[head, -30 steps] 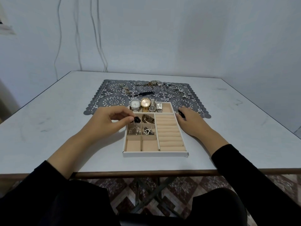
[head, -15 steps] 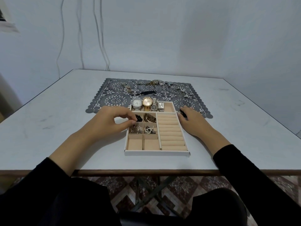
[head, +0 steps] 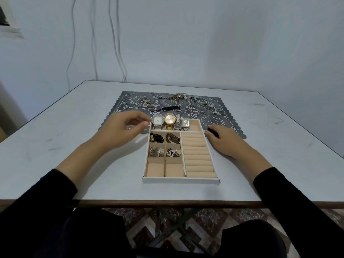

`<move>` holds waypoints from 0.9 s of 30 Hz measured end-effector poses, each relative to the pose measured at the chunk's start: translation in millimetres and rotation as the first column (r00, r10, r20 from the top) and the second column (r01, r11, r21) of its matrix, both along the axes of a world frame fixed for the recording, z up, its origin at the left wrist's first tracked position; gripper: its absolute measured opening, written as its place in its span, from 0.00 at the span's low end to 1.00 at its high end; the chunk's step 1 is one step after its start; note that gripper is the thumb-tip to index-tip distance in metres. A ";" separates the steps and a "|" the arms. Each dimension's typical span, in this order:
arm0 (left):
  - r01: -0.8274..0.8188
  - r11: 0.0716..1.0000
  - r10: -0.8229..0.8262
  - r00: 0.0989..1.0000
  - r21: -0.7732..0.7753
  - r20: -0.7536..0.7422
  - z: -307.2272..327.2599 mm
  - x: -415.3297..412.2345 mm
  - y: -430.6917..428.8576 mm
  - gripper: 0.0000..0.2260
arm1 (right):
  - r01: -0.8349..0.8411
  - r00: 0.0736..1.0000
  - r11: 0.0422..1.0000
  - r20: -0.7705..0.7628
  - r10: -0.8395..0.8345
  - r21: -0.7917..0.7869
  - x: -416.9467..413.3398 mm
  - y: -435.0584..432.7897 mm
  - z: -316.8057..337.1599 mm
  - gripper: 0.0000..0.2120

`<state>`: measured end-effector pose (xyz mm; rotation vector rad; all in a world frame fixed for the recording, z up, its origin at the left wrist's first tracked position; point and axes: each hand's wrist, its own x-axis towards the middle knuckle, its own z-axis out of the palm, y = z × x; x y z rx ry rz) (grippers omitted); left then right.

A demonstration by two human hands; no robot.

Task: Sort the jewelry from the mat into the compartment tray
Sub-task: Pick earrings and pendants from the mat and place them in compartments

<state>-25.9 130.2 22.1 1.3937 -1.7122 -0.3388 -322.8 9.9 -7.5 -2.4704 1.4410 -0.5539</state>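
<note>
View: head
Left grip [head: 122,127]: loosely curled, empty, beside the far-left corner of the tray [head: 180,180]; judged free for the next pick.
Right grip [head: 225,142]: relaxed, flat, at tray's right wall; likely steadying it.
Jewelry [head: 178,96]: remainder on mat [head: 232,125], beyond tray.

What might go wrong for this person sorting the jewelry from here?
1. The left hand hovers right beside the silver watch, which is propped in the tray. A bump might topple it and its neighbours.
2. The chains on the mat lie heaped together, so lifting one may drag others along.
3. The thin rings are hard to see on the lacy pattern and could be overlooked.
</note>
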 end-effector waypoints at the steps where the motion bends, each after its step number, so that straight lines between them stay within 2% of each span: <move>1: -0.037 0.999 0.037 0.999 0.004 -0.002 0.0 3.4 -6.0 0.07 | 0.005 1.000 1.000 -0.002 -0.005 0.000 -1.6 -2.3 1.5 0.16; 5: -0.164 0.983 0.158 0.984 0.078 0.080 -1.8 15.3 -33.9 0.08 | 0.065 0.998 0.998 0.022 -0.065 -0.021 -6.9 -17.9 7.2 0.15; 9: -0.289 0.941 0.223 0.923 0.179 0.314 -10.8 26.6 -63.5 0.16 | 0.112 0.985 0.992 0.136 -0.104 -0.052 -4.5 -37.8 11.2 0.11; 11: -0.338 0.920 0.245 0.891 0.199 0.382 -14.6 30.3 -75.7 0.19 | 0.124 0.980 0.990 0.162 -0.113 -0.061 1.2 -48.8 11.2 0.11; 15: -0.382 0.902 0.268 0.859 0.199 0.435 -21.8 39.2 -98.9 0.21 | 0.106 0.984 0.992 0.150 -0.096 -0.066 15.2 -70.5 8.3 0.17; 19: -0.392 0.892 0.258 0.851 0.224 0.458 -24.8 45.9 -117.9 0.24 | 0.001 0.991 0.999 0.136 0.005 -0.051 34.6 -92.0 5.6 0.16; 23: -0.376 0.899 0.233 0.843 0.223 0.484 -24.8 50.4 -133.0 0.24 | -0.063 0.998 0.997 0.013 0.064 -0.045 54.7 -118.4 3.6 0.21; 27: -0.349 0.908 0.204 0.849 0.230 0.487 -23.8 50.5 -144.3 0.24 | -0.135 0.988 0.991 -0.076 0.134 -0.006 76.2 -135.8 7.3 0.22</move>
